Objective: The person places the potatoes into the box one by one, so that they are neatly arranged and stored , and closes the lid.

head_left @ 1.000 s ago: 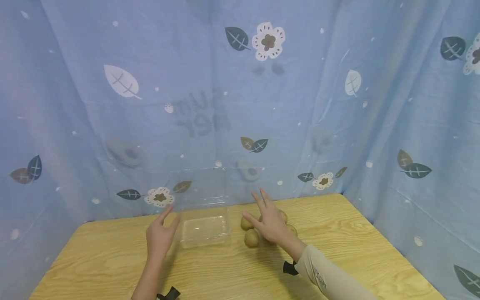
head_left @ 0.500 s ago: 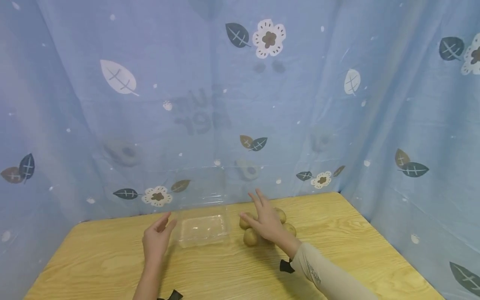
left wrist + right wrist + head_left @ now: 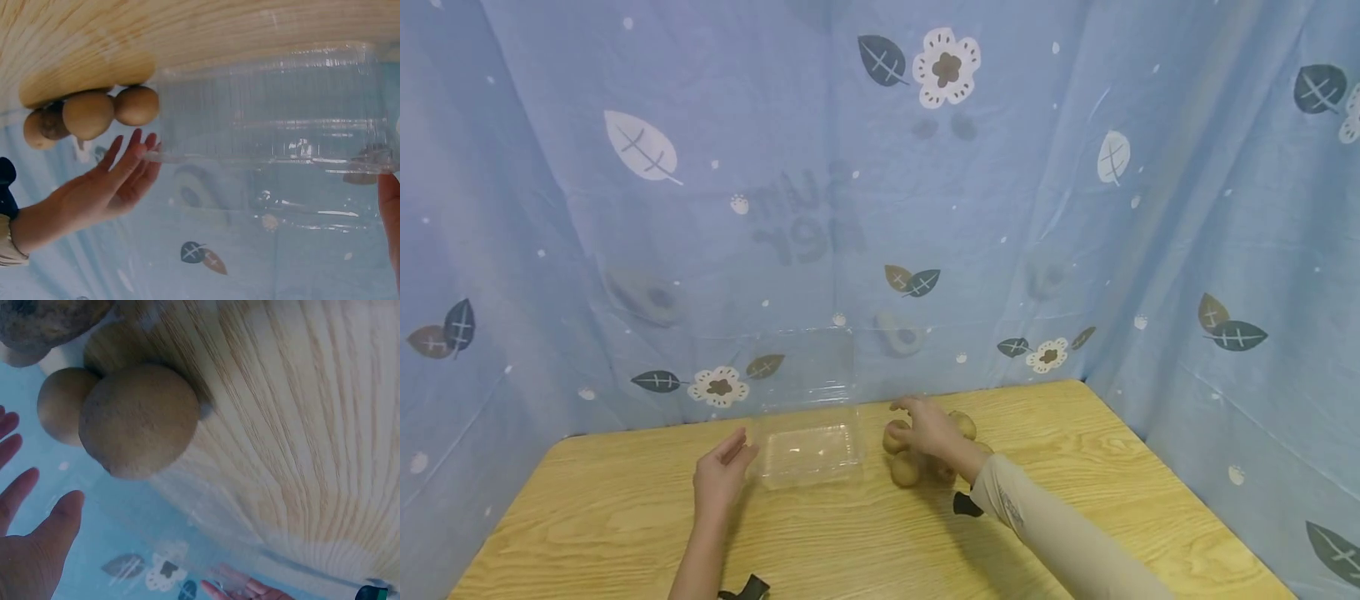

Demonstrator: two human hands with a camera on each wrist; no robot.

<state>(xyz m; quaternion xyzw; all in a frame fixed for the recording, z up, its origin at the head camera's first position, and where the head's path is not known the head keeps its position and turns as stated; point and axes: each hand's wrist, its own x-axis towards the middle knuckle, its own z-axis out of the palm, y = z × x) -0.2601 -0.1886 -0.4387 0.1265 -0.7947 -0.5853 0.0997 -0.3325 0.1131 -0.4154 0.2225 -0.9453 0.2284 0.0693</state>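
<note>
Fingers of the left hand point(image 3: 721, 475) lie straight, its grip loose and empty, beside the clear box point(image 3: 808, 454), steadying it on the bench point(image 3: 850, 542). Right hand point(image 3: 928, 427) spreads over the kiwis point(image 3: 904, 468), grip not closed.

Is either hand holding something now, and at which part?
Nothing is held. The right hand hovers with spread fingers over the kiwis; contact cannot be told. The left hand is open beside the clear plastic container.
</note>
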